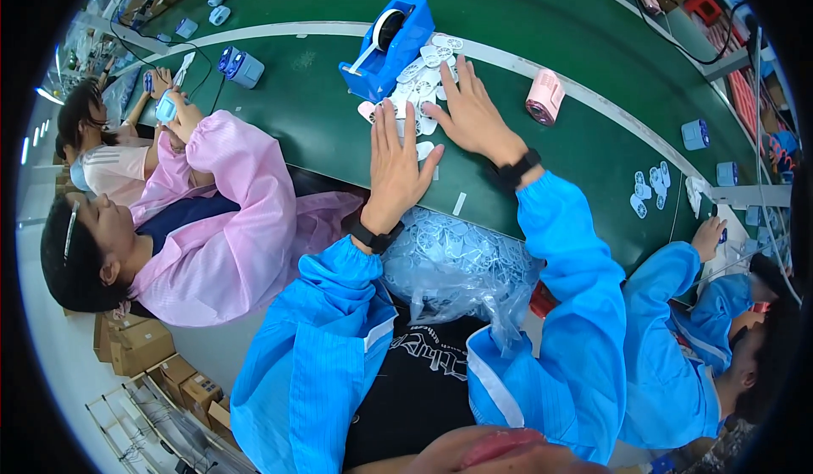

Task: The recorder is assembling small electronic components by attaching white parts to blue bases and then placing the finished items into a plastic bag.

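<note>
My left hand (395, 168) lies palm down with its fingers stretched out, their tips at the near edge of a loose pile of flat white oval plastic covers (417, 80). On the pile's right side, my right hand (481, 117) is spread flat, its fingers and thumb touching covers. Neither hand grips anything. Part of the pile is hidden under the fingers. Just beyond my left hand stands a blue tape dispenser (398, 38) with a white roll. Against my lap, below the table edge, a clear plastic bag (457, 262) is full of similar pale covers.
On the green table (322, 127), a pink handheld device (544, 97) stands right of my hands, a blue device (246, 68) to the left. More covers (650, 188) lie at the right. A co-worker in pink (229, 220) sits at my left, another in blue (677, 338) at my right.
</note>
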`<control>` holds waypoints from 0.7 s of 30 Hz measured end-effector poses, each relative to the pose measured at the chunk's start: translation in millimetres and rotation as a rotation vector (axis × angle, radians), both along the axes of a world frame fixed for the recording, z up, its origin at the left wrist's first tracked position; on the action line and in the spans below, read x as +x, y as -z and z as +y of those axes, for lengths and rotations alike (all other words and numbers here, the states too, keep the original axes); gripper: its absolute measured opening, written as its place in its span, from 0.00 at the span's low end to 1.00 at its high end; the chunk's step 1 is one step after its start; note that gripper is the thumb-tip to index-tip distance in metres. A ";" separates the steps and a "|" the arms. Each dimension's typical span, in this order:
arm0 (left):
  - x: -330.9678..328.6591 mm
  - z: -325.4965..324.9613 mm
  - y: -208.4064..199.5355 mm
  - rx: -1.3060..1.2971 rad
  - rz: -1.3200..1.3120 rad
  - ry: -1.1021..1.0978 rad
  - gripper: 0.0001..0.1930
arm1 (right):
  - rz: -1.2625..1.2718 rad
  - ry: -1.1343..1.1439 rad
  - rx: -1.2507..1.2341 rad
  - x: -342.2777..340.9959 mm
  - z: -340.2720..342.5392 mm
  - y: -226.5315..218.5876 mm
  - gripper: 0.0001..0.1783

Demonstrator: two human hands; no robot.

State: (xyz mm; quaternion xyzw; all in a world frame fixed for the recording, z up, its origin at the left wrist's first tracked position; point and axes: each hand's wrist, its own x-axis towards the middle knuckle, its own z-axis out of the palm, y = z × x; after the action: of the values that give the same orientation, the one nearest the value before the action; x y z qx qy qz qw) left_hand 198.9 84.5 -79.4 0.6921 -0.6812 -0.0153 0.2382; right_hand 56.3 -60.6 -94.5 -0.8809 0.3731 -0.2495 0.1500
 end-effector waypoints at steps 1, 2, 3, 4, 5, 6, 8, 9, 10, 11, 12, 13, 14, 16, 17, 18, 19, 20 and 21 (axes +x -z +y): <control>0.9 -1.6 0.6 0.001 0.008 0.017 0.45 | 0.024 0.024 0.004 10.2 -11.1 10.1 0.44; 0.8 -3.9 0.2 0.000 0.017 0.037 0.44 | 0.051 0.052 0.005 14.5 -16.2 8.9 0.44; 1.2 -6.2 0.1 -0.003 0.021 0.041 0.44 | 0.054 0.056 0.002 15.7 -17.5 8.4 0.44; 1.4 -8.6 0.1 -0.005 0.016 0.040 0.44 | 0.080 0.018 0.016 16.3 -18.6 8.0 0.44; 1.4 -11.0 0.2 -0.007 0.012 0.040 0.43 | 0.107 -0.019 0.030 16.1 -19.7 7.5 0.44; 1.3 -13.3 0.3 -0.010 0.009 0.040 0.43 | 0.133 -0.055 0.044 15.0 -21.0 6.8 0.44; 2.0 -13.7 1.6 -0.017 0.010 0.046 0.43 | 0.092 -0.056 0.064 10.9 -23.8 0.3 0.44; 2.4 -13.3 2.0 -0.021 0.008 0.048 0.42 | 0.047 -0.062 0.088 8.4 -25.3 -3.9 0.44; 2.8 -13.3 2.6 -0.026 0.006 0.050 0.42 | 0.001 -0.068 0.111 7.1 -26.1 -5.6 0.43; 3.2 -13.9 3.2 -0.030 0.010 0.050 0.42 | 0.006 -0.068 0.107 9.2 -32.2 -3.0 0.43; 2.1 -15.3 3.3 -0.033 0.015 0.055 0.42 | -0.022 -0.045 0.079 10.4 -43.8 2.3 0.42; 0.9 -16.5 3.4 -0.036 0.020 0.060 0.42 | -0.051 -0.022 0.050 11.2 -55.0 7.0 0.42; 2.3 -16.8 4.7 -0.043 0.023 0.053 0.42 | -0.081 -0.012 0.019 14.7 -59.6 6.1 0.41; 4.8 -15.8 10.1 -0.048 0.030 0.056 0.42 | -0.031 -0.055 0.034 13.9 -55.1 8.0 0.41; 5.0 -14.2 12.7 -0.047 0.036 0.055 0.42 | 0.019 -0.100 0.055 13.1 -51.1 6.7 0.41; 4.9 -12.8 14.4 -0.047 0.043 0.055 0.42 | 0.069 -0.145 0.076 12.7 -48.6 5.2 0.40; 5.0 -12.6 16.1 -0.053 0.045 0.050 0.42 | 0.072 -0.149 0.070 12.4 -47.6 4.1 0.40; 5.4 -13.9 17.7 -0.068 0.040 0.047 0.42 | 0.058 -0.173 0.059 11.6 -46.6 3.0 0.40; 5.9 -15.0 18.6 -0.083 0.034 0.042 0.43 | 0.043 -0.197 0.048 10.6 -45.2 1.4 0.41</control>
State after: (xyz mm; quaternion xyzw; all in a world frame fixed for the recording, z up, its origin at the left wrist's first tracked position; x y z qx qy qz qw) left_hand 204.7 69.5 -97.9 0.6666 -0.6917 -0.0036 0.2779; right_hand 66.9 -105.7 -95.9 -0.9146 0.2938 -0.2056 0.1870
